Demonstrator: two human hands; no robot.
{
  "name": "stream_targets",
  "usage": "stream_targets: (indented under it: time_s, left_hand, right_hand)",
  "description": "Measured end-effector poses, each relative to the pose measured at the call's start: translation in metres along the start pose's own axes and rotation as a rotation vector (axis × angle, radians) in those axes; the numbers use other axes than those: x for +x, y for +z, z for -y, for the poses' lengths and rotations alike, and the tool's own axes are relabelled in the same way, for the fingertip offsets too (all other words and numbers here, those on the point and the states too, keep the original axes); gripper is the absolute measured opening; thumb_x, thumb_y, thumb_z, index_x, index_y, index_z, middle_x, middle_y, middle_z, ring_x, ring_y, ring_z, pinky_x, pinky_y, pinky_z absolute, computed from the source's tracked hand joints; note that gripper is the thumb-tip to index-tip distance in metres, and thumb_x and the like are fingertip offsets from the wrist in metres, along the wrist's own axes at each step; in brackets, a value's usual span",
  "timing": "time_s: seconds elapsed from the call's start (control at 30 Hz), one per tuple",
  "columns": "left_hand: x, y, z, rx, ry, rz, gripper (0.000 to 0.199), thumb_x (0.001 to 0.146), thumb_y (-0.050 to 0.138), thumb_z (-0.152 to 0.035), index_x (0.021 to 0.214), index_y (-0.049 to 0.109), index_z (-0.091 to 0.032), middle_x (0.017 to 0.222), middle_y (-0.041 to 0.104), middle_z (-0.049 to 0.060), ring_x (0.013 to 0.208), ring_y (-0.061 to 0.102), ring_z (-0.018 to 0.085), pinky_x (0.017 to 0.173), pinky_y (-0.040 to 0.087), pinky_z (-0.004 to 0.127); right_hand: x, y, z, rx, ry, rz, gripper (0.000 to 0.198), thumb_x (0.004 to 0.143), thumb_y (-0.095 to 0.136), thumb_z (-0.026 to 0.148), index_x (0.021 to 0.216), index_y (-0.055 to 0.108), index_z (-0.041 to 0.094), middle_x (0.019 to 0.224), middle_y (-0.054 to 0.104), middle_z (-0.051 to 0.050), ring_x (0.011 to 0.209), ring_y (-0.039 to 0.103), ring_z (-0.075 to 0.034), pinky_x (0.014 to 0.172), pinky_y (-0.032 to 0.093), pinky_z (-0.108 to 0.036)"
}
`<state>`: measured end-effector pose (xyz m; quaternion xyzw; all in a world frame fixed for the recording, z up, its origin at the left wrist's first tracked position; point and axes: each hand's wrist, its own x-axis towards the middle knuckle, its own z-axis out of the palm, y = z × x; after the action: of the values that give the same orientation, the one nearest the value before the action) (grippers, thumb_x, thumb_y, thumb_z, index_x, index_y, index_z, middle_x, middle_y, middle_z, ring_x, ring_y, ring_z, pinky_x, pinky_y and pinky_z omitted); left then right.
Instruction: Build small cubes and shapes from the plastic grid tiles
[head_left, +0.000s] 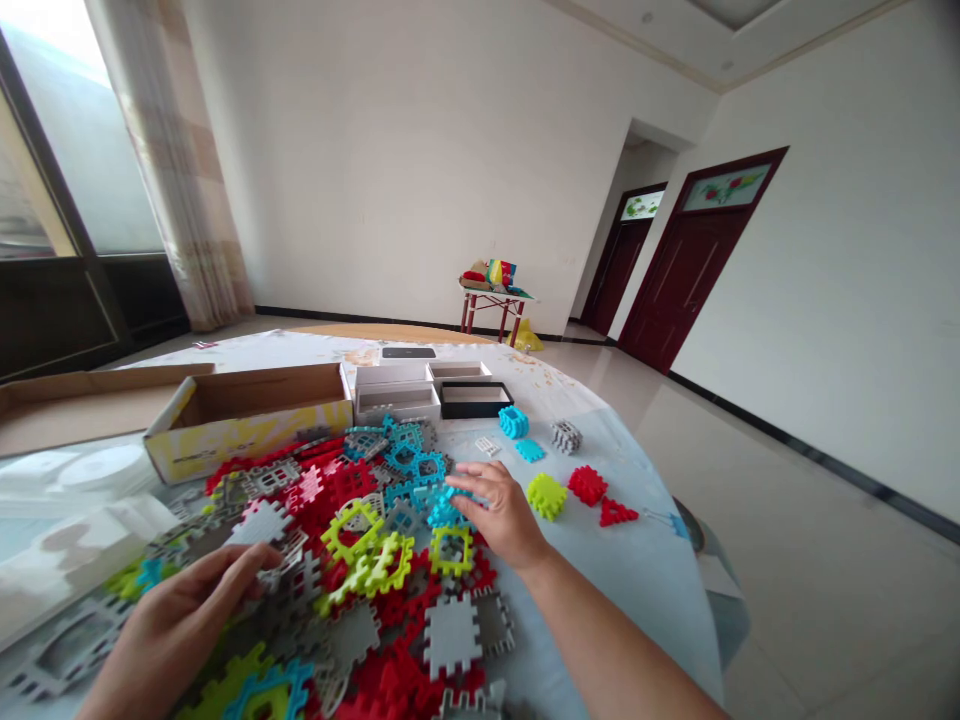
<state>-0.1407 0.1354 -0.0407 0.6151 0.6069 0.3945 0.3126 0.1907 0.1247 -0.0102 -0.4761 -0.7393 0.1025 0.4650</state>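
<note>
A heap of plastic interlocking pieces in red, grey, blue and yellow-green covers the table before me. At its right side my right hand [499, 512] has its thumb and fingers curled around a blue interlocking piece [444, 508]. My left hand [191, 620] is over the heap's left side, thumb and fingertips pressed together beside a pale grey frame piece [292, 553]; whether they grip it is hidden. Near my right hand lie a yellow-green frame [451, 551] and a grey square [451, 636]. Several yellow-green frames [352, 530] rest between the hands.
Right of the heap stand a blue stack [514, 422], a grey stack [566, 436], a yellow-green stack [547, 497] and a red stack [588, 485], plus a red triangle [618, 513]. Behind are a cardboard box [251, 440], a black box [476, 412] and white boxes. White trays [82, 540] lie left.
</note>
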Motion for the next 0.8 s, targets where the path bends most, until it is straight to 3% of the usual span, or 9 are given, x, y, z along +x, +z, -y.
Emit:
stream_targets:
  time_s: [0.13,0.23,0.37,0.5,0.67,0.8]
  left_hand:
    - [0.007,-0.001,0.020,-0.026,-0.022,0.018,0.057,0.059,0.053,-0.070,0.083,0.063,-0.020,0.075,0.068,0.001,0.066,0.059,0.016,0.061,0.048,0.021]
    - [0.006,-0.003,0.021,-0.024,-0.031,0.005,0.056,0.059,0.053,-0.070,0.083,0.063,-0.021,0.075,0.067,0.001,0.066,0.058,0.015,0.063,0.047,0.021]
    - [-0.001,-0.002,0.005,-0.003,-0.016,-0.010,0.059,0.056,0.052,-0.073,0.080,0.062,-0.020,0.069,0.065,0.001,0.062,0.055,0.015,0.060,0.046,0.021]
    - [-0.007,-0.001,-0.013,0.005,-0.009,-0.008,0.064,0.053,0.049,-0.077,0.077,0.063,-0.019,0.062,0.063,0.001,0.058,0.054,0.015,0.057,0.044,0.022]
    - [-0.009,0.000,-0.015,0.000,-0.011,-0.026,0.061,0.053,0.049,-0.076,0.074,0.063,-0.020,0.057,0.061,0.000,0.056,0.053,0.015,0.054,0.043,0.022]
    - [-0.006,0.001,-0.003,-0.027,-0.028,-0.007,0.060,0.055,0.051,-0.074,0.077,0.064,-0.021,0.061,0.063,0.000,0.060,0.056,0.016,0.057,0.044,0.022]
  right_hand:
    - [-0.008,-0.006,0.000,-0.061,-0.094,-0.053,0.024,0.077,0.064,0.025,0.101,0.067,0.031,0.120,0.058,-0.003,0.116,0.042,-0.021,0.099,0.036,-0.040]
    - [-0.013,-0.011,0.007,-0.033,-0.112,-0.065,0.019,0.076,0.065,0.025,0.095,0.068,0.028,0.116,0.059,-0.004,0.113,0.044,-0.019,0.097,0.038,-0.037]
    - [-0.023,-0.015,0.012,0.009,-0.103,0.174,0.014,0.076,0.065,0.023,0.089,0.068,0.025,0.104,0.064,-0.004,0.105,0.051,-0.016,0.091,0.041,-0.032]
    - [-0.031,-0.017,0.011,0.025,-0.033,0.346,0.021,0.071,0.070,0.031,0.090,0.067,0.023,0.108,0.062,-0.006,0.105,0.053,-0.017,0.093,0.039,-0.032]
    - [-0.029,-0.014,0.015,-0.046,0.116,0.224,0.039,0.068,0.069,0.046,0.094,0.063,0.019,0.110,0.059,-0.009,0.106,0.052,-0.020,0.092,0.039,-0.032]
    - [-0.029,-0.007,0.021,-0.170,0.165,0.241,0.040,0.071,0.066,0.040,0.105,0.060,0.019,0.100,0.062,-0.008,0.098,0.054,-0.022,0.088,0.041,-0.035]
